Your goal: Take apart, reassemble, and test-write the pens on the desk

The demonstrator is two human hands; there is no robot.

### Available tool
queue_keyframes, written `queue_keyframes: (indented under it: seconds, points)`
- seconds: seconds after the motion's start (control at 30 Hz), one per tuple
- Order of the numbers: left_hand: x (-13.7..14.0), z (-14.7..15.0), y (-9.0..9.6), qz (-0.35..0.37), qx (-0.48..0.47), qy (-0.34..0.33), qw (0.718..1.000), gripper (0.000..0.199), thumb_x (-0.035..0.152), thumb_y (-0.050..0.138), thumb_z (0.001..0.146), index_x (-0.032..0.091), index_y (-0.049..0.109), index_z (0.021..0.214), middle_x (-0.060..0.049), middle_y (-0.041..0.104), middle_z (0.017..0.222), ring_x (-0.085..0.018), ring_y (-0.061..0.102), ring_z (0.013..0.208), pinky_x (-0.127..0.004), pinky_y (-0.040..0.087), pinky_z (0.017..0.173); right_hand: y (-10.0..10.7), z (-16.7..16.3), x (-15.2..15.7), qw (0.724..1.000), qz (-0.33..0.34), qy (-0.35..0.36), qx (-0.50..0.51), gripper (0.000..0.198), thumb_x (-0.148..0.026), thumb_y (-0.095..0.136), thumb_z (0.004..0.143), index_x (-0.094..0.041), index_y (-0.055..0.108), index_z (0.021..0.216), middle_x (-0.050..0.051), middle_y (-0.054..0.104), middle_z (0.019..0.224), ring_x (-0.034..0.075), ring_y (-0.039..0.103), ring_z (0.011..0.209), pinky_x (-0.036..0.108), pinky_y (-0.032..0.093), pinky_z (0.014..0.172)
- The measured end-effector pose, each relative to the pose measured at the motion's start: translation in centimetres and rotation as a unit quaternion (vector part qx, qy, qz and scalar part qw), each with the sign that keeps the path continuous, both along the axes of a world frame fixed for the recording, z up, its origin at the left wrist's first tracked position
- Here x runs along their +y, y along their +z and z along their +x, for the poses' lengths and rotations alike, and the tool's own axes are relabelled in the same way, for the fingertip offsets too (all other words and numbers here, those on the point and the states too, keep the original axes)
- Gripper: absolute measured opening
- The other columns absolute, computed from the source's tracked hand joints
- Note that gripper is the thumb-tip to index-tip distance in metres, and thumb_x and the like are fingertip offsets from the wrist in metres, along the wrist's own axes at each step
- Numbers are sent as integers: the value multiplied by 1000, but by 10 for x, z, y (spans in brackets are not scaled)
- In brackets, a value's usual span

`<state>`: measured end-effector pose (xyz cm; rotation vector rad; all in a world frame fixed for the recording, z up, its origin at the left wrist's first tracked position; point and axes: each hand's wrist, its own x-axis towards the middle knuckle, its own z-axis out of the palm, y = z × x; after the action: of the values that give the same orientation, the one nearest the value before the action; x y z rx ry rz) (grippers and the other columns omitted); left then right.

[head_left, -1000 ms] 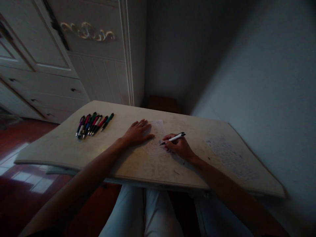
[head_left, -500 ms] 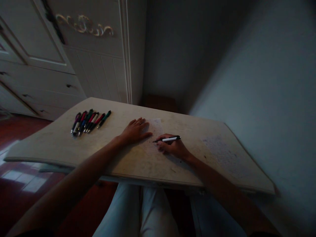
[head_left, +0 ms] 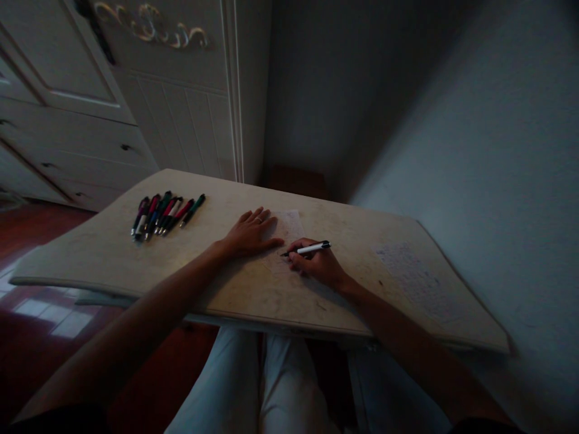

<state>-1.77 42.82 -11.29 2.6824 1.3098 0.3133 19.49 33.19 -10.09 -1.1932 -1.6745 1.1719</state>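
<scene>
My left hand (head_left: 251,234) lies flat with its fingers stretched out, over the left side of a sheet of paper (head_left: 289,224) with faint writing on it. A ring shows on one finger. My right hand (head_left: 316,263) is closed around a white pen (head_left: 312,248) with black ends. The pen slants, its tip down at the paper's lower part, just right of my left thumb. Both hands rest on the pale tabletop (head_left: 226,286), and they partly cover the sheet.
Several pens (head_left: 163,214) in different colours lie in a group on the table's left. A second written sheet (head_left: 416,280) lies on the right side, near the wall (head_left: 511,181). Behind the table stands a white cabinet (head_left: 185,120).
The whole view has shifted slightly, so the table sits a little higher. My right hand still holds the pen on the paper, and my left hand stays flat.
</scene>
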Motion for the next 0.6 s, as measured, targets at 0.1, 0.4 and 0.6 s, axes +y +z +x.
queue_keyframes:
  seconds: [0.1, 0.4, 0.6]
  points:
    - [1, 0, -1, 2, -5, 0, 1000, 80, 74, 41, 86, 20, 44, 145, -14, 33, 158, -33, 21, 149, -50, 16, 119, 3, -2, -1, 999, 31, 9, -19, 23, -36, 66, 81, -16, 69, 93, 1, 67, 67, 12, 60, 56, 21, 46, 49]
    - [-1, 1, -2, 14, 2, 4, 1000, 80, 73, 40, 88, 18, 43, 146, -15, 33, 158, -33, 24, 148, -49, 17, 119, 6, -8, -1, 996, 72, 15, -48, 20, -33, 65, 82, -17, 74, 90, 2, 69, 72, 13, 59, 62, 24, 43, 56]
    - [0, 1, -3, 11, -13, 3, 1000, 78, 71, 43, 88, 19, 44, 145, -14, 33, 158, -33, 25, 147, -49, 16, 119, 4, -8, 0, 996, 70, 16, -49, 19, -32, 64, 82, -17, 73, 90, 0, 66, 66, 12, 57, 60, 24, 43, 55]
